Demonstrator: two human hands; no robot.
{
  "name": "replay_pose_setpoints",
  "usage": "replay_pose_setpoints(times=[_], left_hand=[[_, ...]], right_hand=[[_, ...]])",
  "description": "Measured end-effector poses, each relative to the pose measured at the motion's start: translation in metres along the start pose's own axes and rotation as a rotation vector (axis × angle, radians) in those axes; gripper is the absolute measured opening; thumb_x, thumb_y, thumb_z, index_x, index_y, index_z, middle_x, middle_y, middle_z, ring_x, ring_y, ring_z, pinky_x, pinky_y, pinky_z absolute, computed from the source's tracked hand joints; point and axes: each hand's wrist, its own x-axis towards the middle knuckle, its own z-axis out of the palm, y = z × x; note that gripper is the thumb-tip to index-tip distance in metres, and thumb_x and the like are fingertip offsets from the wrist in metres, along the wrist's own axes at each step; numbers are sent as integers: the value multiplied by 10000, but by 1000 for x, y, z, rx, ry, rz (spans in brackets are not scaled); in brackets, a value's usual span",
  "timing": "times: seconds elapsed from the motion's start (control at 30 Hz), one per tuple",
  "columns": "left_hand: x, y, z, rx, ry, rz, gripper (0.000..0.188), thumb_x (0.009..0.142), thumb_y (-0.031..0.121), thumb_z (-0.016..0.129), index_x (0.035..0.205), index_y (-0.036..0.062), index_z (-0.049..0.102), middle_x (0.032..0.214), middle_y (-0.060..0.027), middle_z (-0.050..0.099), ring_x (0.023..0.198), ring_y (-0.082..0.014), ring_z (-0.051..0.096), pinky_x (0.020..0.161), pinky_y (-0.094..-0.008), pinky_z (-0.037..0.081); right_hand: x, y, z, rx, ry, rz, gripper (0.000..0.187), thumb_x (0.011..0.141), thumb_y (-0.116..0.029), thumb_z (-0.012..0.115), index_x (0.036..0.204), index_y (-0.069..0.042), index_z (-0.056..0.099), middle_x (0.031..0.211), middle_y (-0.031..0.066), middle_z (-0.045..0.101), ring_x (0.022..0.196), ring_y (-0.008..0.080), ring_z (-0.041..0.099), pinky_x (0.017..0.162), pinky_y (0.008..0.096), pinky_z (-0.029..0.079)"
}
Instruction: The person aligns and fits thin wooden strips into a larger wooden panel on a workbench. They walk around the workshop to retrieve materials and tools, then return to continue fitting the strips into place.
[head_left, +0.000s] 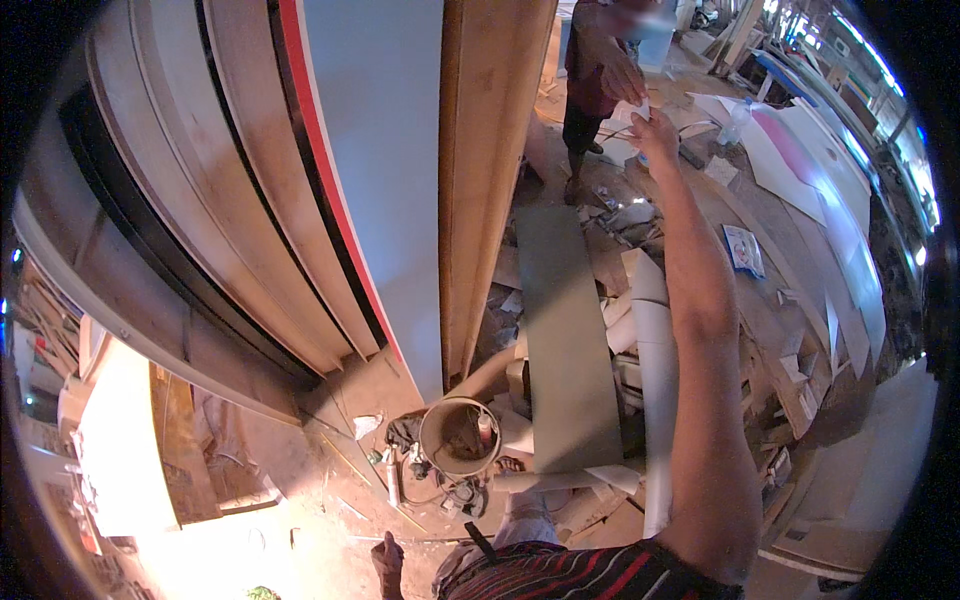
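Observation:
My right arm stretches far out to the upper right. At its end my right hand is closed on a small white piece, whose kind I cannot make out. Another person's hand reaches down to the same piece from the other side, and the fingers are close together. My left hand hangs low by my striped shirt, its fingers curled and the thumb side up. Anything inside it is hidden. A round bucket with a small bottle in it stands on the floor in front of me.
Tall boards lean at the left, with a brown board beside them. A long grey-green panel and a white roll lie ahead amid scraps. White sheets and a small packet lie at the right.

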Motion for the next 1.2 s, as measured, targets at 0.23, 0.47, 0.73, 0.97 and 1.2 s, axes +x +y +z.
replay_pose_setpoints(times=[0.23,0.47,0.73,0.97,1.2], left_hand=[[-25,-85,-10,123,-6,-25,747,999,600,472,424,123,454,399,-16,428,340,-138,381,371,-312,313],[-30,-127,-48,-266,-136,-211,652,996,511,549,479,115,516,440,-40,477,367,-154,431,385,-322,355],[19,-188,-49,-348,-133,-93,715,986,615,484,475,115,453,418,-52,441,331,-187,424,342,-326,335],[15,-303,-86,-266,-210,-95,723,988,642,438,557,69,526,487,-55,503,378,-185,463,372,-344,385],[-58,-431,-154,-570,-5,-365,529,1015,480,456,817,21,629,612,-113,618,412,-232,560,365,-352,427]], right_hand=[[-8,-6,-4,-62,-49,-5,310,983,-156,638,1210,42,563,1079,124,640,948,223,695,787,338,589],[-86,-103,-1,-17,-34,17,335,990,-183,622,1245,23,552,1164,128,639,985,241,693,852,350,577],[-230,-346,33,49,-365,-225,366,984,-285,636,1257,-43,608,1130,56,663,1029,186,653,907,331,528],[-412,-539,135,-110,-562,-405,413,946,-321,676,1245,-37,644,1125,54,672,1018,145,631,864,294,548],[-581,-652,308,-33,-877,-678,341,937,-298,690,1211,-95,678,1053,4,687,937,85,638,820,251,536]])
